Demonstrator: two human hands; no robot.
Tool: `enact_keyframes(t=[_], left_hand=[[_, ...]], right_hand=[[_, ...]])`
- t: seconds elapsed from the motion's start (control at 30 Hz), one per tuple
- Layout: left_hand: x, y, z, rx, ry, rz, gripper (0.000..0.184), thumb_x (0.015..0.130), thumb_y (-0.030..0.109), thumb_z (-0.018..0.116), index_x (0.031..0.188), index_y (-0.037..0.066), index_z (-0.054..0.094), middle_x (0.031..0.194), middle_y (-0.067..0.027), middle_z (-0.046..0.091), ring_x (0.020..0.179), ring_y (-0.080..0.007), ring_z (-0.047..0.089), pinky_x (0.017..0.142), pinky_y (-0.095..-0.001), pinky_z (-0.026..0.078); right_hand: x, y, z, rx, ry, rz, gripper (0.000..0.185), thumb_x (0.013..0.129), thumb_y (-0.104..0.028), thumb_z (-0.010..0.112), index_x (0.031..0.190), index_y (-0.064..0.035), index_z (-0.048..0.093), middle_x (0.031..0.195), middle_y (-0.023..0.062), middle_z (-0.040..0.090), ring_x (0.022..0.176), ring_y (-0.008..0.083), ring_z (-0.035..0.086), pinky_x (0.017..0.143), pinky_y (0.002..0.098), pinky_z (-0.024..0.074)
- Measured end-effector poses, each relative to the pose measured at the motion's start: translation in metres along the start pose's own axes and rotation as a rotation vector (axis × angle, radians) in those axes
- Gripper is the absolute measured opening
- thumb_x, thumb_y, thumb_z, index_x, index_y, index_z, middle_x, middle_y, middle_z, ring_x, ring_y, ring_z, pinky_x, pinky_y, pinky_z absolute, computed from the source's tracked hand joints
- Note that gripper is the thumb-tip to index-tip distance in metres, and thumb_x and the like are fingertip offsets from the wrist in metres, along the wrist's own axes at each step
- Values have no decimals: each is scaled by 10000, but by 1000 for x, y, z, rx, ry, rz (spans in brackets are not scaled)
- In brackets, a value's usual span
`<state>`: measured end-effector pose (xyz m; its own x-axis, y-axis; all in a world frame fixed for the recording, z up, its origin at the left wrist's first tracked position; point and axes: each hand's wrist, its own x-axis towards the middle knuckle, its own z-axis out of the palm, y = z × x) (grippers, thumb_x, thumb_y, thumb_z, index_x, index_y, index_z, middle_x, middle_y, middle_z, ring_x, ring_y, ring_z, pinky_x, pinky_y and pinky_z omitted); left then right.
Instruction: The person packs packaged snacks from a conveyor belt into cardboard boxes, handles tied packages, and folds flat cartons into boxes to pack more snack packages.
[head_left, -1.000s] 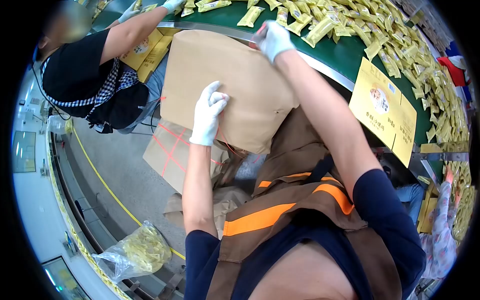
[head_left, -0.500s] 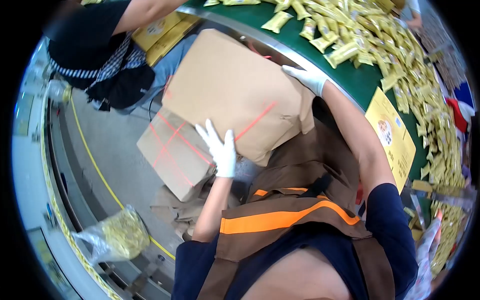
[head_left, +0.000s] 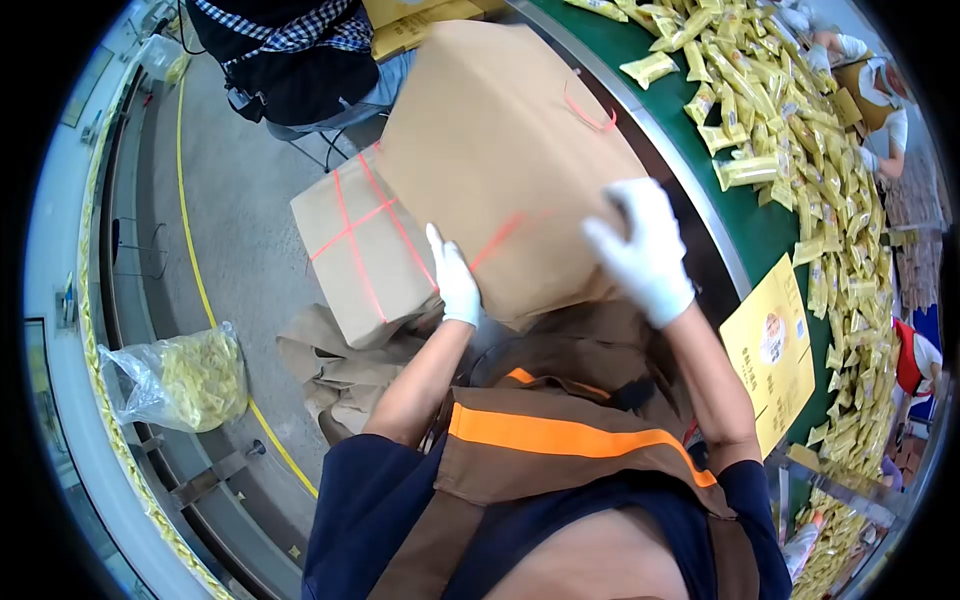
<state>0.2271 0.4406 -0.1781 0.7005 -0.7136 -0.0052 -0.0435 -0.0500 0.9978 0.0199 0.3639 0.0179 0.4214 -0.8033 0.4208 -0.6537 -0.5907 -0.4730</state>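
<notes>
A large brown paper-wrapped package [head_left: 490, 130] leans in front of me, with red string lying loosely over it. My left hand [head_left: 456, 280], in a white glove, is at its lower left edge, palm against the side. My right hand [head_left: 645, 250], also gloved and slightly blurred, is at its right side with the fingers spread; contact there is unclear. Beside the package, to the left, a second wrapped package [head_left: 345, 225] is crossed with red string. Crumpled brown paper [head_left: 335, 365] lies below that one.
A green conveyor [head_left: 690, 165] carries many yellow packets [head_left: 780, 120] along the right. A yellow printed carton sheet [head_left: 780, 350] stands at its edge. A clear bag of yellow wrappers [head_left: 200, 378] is on the floor. A co-worker [head_left: 310, 70] sits at the upper left; others are far right.
The large package has turned and tilted. My right hand has let go of the string at the far edge and come nearer. My left hand now presses the package's side. The view has shifted.
</notes>
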Motion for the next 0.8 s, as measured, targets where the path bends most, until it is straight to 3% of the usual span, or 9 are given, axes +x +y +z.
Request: enact_keyframes(t=[0.07, 0.1, 0.2, 0.27, 0.37, 0.43, 0.53, 0.63, 0.8], left_hand=[[7, -45, -29, 133, -39, -127, 495, 1027, 233, 380, 1479, 34, 357, 1514, -206, 355, 1365, -326, 392, 1114, -362, 324], [14, -76, -47, 291, -65, -142, 485, 1019, 244, 390, 1454, 31, 403, 1464, -230, 429, 1314, -335, 461, 1079, -366, 375], [9, -86, -92, 482, -276, -275, 478, 1014, 249, 398, 1437, 27, 420, 1441, -232, 446, 1289, -337, 477, 1065, -371, 386], [4, -81, -110, 515, -411, -338, 473, 1011, 252, 403, 1425, 24, 431, 1426, -233, 458, 1273, -338, 488, 1055, -374, 393], [1, -79, -126, 524, -537, -368, 467, 1006, 257, 411, 1408, 20, 448, 1403, -235, 475, 1248, -340, 504, 1041, -379, 404], [-1, -69, -135, 517, -592, -378, 463, 1003, 260, 416, 1396, 17, 459, 1388, -237, 486, 1231, -342, 514, 1032, -382, 411], [-3, -55, -152, 491, -669, -406, 458, 999, 265, 424, 1378, 13, 476, 1365, -239, 504, 1206, -344, 531, 1017, -387, 422], [-6, -32, -172, 462, -763, -415, 454, 994, 269, 432, 1361, 9, 492, 1342, -241, 521, 1182, -346, 547, 1003, -392, 433], [-14, 7, -214, 455, -971, -469, 448, 986, 277, 446, 1332, 2, 520, 1304, -245, 550, 1140, -349, 574, 979, -401, 451]], right_hand=[[-15, -74, -9, 206, -123, -173, 329, 738, -197, 705, 1008, -37, 606, 953, 171, 582, 937, 364, 544, 841, 436, 449], [-22, -97, -14, 268, -398, -266, 427, 689, -195, 756, 1057, -29, 616, 1037, 158, 606, 986, 343, 577, 887, 398, 473], [-15, -88, -41, 459, -266, -258, 287, 861, -176, 656, 1114, -41, 642, 1066, 127, 645, 979, 250, 636, 873, 344, 506], [-10, -66, -34, 390, -381, -139, 324, 932, -232, 589, 1202, -54, 598, 1143, 150, 625, 1033, 252, 633, 901, 346, 502], [-5, 11, 52, -33, -785, 193, 558, 970, -420, 487, 1409, -78, 442, 1344, 249, 523, 1199, 352, 567, 997, 403, 459], [-67, -17, 118, 30, -719, 60, 748, 906, -589, 491, 1481, -131, 352, 1501, 277, 331, 1351, 442, 382, 1094, 499, 329], [-61, -58, 113, 115, -686, 221, 844, 859, -610, 540, 1524, -161, 279, 1566, 266, 194, 1446, 455, 181, 1156, 533, 198], [-59, -55, 130, 142, -600, 189, 801, 893, -642, 469, 1513, -164, 299, 1541, 276, 237, 1408, 474, 243, 1102, 580, 235], [-47, -119, 135, 106, -482, -212, 761, 884, -584, 531, 1500, -183, 336, 1519, 270, 276, 1370, 496, 289, 1066, 640, 254]])
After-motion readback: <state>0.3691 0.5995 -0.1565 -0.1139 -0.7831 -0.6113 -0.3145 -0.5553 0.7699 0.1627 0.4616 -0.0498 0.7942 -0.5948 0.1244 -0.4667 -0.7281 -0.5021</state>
